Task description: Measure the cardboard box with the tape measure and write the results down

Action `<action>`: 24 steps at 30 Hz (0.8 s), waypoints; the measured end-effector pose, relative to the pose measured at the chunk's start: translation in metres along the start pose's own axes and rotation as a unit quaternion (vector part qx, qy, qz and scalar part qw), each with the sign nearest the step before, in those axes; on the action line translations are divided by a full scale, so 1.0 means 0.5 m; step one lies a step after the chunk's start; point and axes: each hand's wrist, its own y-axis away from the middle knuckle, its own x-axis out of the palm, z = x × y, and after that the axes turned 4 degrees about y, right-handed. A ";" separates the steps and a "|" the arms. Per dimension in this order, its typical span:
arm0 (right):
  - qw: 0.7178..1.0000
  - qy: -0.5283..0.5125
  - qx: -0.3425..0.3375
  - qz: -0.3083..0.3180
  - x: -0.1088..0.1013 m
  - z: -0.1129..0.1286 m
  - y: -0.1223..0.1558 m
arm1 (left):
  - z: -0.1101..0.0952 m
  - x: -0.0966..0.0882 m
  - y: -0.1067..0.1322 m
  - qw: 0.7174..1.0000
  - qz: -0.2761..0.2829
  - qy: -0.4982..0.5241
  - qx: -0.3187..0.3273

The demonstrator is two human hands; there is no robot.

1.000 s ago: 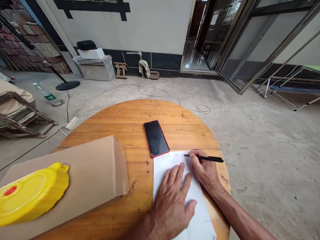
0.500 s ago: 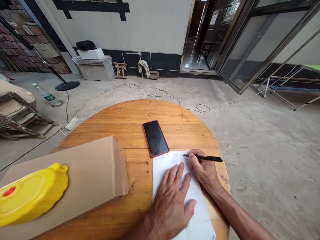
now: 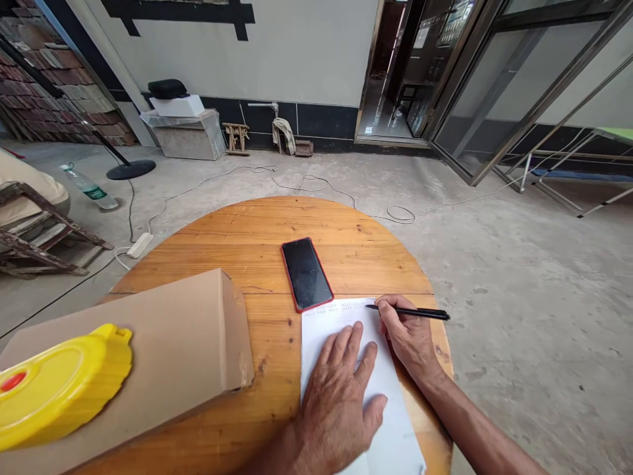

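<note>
A sheet of white paper (image 3: 390, 409) lies on the round wooden table (image 3: 267, 237), with rows of small handwritten marks along its top. My left hand (image 3: 341, 396) rests flat on it, fingers spread. Near the paper's upper right corner, my right hand (image 3: 408, 333) pinches a black pen (image 3: 420, 313). The pen slants low to the right, its tip at the end of the written rows. Just beyond the paper's top left corner lies a dark-screened phone (image 3: 307, 274) in a red case.
A cardboard box (image 3: 163, 330) takes up the table's left side, with a round yellow plastic object (image 3: 64, 382) on it. Beyond the table, a thin cable (image 3: 336, 188) runs over the concrete floor. A plastic bottle (image 3: 89, 187) lies at left near a wooden chair (image 3: 39, 227).
My right hand and the pen have shifted slightly to the right along the top of the paper. My left hand stays in place.
</note>
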 end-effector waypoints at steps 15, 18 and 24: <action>0.999 0.031 -0.028 -0.016 0.005 0.001 -0.002 | 0.000 0.001 0.001 1.000 0.002 0.000 0.000; 0.999 0.040 -0.027 -0.011 0.004 0.002 -0.002 | 0.000 0.000 0.000 1.000 0.000 -0.003 0.002; 0.998 0.054 -0.028 -0.006 0.003 0.002 -0.002 | 0.001 0.002 0.000 1.000 -0.001 -0.004 0.002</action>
